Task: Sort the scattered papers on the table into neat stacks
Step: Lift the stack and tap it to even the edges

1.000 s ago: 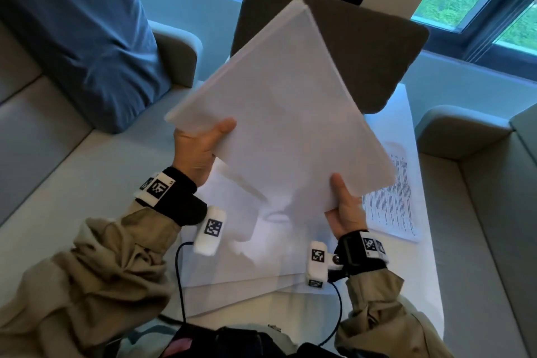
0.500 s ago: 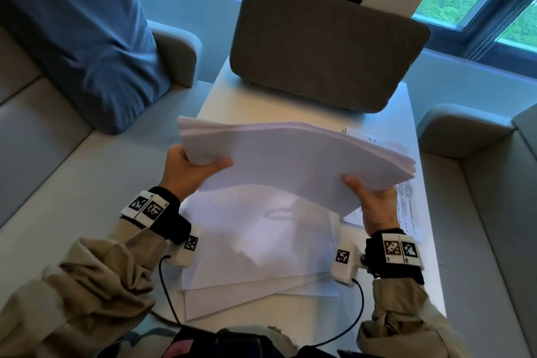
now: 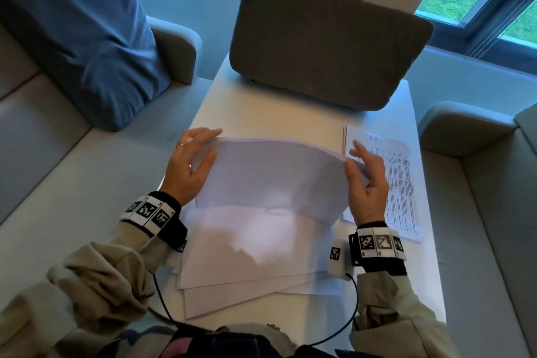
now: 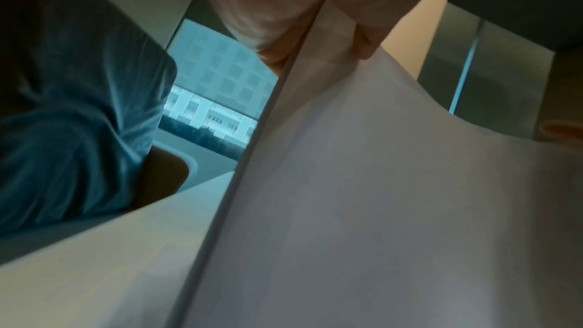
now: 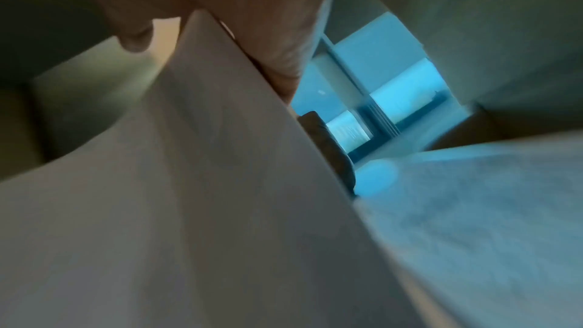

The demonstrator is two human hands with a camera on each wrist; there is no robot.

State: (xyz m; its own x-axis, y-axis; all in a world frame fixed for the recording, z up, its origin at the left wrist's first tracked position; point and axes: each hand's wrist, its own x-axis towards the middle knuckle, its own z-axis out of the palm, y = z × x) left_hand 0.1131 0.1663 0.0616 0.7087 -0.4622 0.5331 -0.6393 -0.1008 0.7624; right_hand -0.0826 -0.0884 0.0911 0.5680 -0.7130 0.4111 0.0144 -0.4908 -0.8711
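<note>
A thick stack of blank white papers (image 3: pixel 276 177) stands on its lower edge on the table, bowed toward me. My left hand (image 3: pixel 203 148) grips its left edge, thumb in front and fingers over the top corner. My right hand (image 3: pixel 356 160) grips the right edge the same way. The left wrist view shows the stack (image 4: pixel 378 208) pinched by my left hand (image 4: pixel 315 46). In the right wrist view the stack (image 5: pixel 189 183) sits in my right hand (image 5: pixel 205 41). Several loose blank sheets (image 3: pixel 252 264) lie fanned under it. A printed stack (image 3: pixel 402 183) lies to the right.
The narrow white table (image 3: pixel 261 113) runs between two pale sofa seats. A grey cushion (image 3: pixel 325 38) stands at its far end. A blue pillow (image 3: pixel 81 38) leans at the left. A black cable (image 3: pixel 345 325) hangs from my right wrist near the table's front edge.
The stack has come down from mid-air and turned to stand on its long edge on the table. Both hands have slid up to grip its side edges.
</note>
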